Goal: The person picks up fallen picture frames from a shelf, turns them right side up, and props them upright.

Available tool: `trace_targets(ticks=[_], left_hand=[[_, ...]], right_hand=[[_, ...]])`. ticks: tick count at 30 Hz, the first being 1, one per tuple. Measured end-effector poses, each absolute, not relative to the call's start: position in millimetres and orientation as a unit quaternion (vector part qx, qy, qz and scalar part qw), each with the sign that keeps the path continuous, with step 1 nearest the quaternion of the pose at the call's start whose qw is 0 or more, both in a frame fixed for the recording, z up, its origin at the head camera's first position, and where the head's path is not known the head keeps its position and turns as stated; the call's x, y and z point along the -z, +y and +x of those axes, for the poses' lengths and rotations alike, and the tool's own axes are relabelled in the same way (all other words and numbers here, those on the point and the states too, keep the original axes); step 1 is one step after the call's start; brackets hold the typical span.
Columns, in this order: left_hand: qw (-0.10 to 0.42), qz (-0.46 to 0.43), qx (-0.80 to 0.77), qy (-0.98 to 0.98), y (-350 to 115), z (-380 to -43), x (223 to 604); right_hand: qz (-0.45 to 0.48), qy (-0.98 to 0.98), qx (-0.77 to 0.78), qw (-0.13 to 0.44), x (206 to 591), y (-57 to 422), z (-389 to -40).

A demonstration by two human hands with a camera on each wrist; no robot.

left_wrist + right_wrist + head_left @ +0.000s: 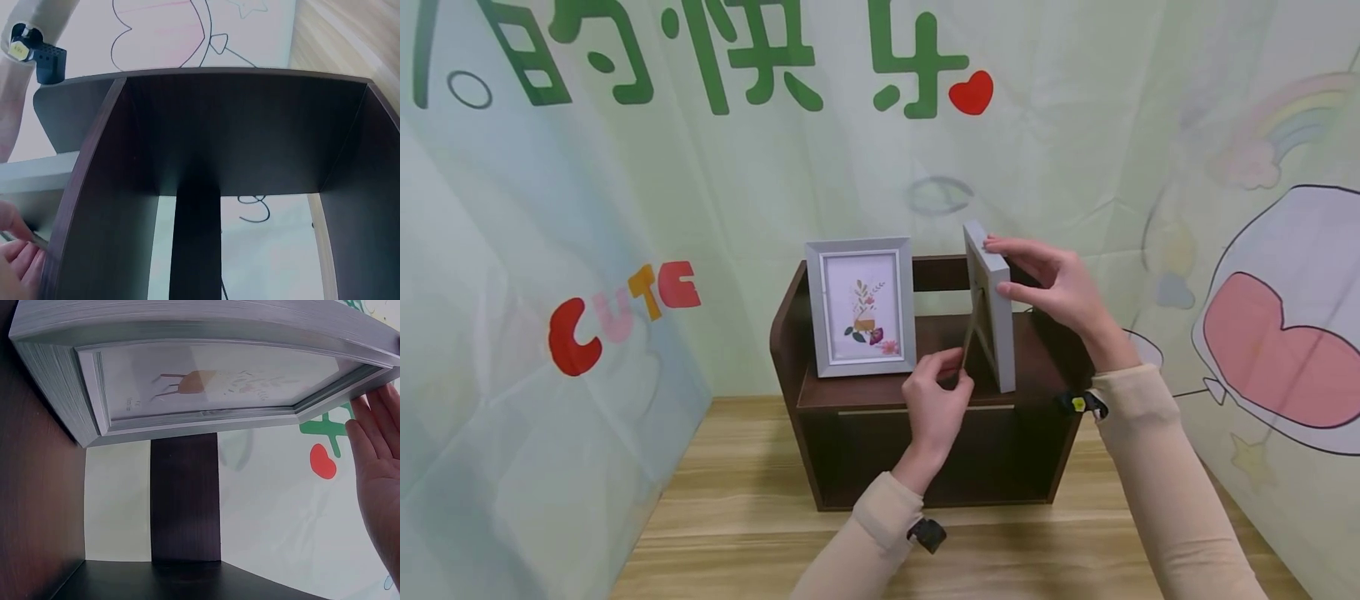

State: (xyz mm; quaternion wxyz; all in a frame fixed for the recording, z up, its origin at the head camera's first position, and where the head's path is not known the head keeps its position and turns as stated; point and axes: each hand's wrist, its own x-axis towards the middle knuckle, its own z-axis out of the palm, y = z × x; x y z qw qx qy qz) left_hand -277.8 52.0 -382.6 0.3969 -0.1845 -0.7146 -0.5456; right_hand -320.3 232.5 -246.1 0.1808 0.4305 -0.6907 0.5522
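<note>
A grey picture frame (pixel 1005 333) stands turned nearly edge-on at the right of the dark brown shelf's upper board. My right hand (pixel 1056 287) holds its upper edge, thumb on the near side and fingers over the top. With thumb and fingers, my left hand (pixel 937 404) pinches the thin back stand (pixel 973 329), which is angled out from the frame's back. The front of this frame, with a printed picture (pixel 194 381) behind its pane, shows in the right wrist view. To the left, a second grey picture frame (pixel 865 308) with a flower print stands upright, facing me.
The two-level shelf (pixel 801 450) sits on a wood-grain table (pixel 730 500), its side panels rising beside the upper board. Below that board is a compartment with a vertical slat (pixel 197 244) at its back. Printed cloth (pixel 760 175) hangs behind and at both sides.
</note>
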Motion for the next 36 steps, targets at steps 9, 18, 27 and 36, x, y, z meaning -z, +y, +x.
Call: trace_targets(ticks=[9, 18, 27, 36], left_hand=[[0.416, -0.176, 0.534, -0.715, 35, -281, 380], [0.405, -0.167, 0.531, -0.725, 28, -283, 381], [0.405, -0.155, 0.527, -0.731, 22, -283, 383], [0.410, -0.152, 0.522, -0.732, 20, -283, 382]], right_hand=[[0.442, -0.701, -0.526, 0.192, 235, 217, -302], [0.445, -0.716, -0.499, 0.200, 233, 208, -300], [0.430, -0.740, -0.479, 0.196, 232, 201, -299], [0.430, -0.742, -0.475, 0.199, 232, 198, -300]])
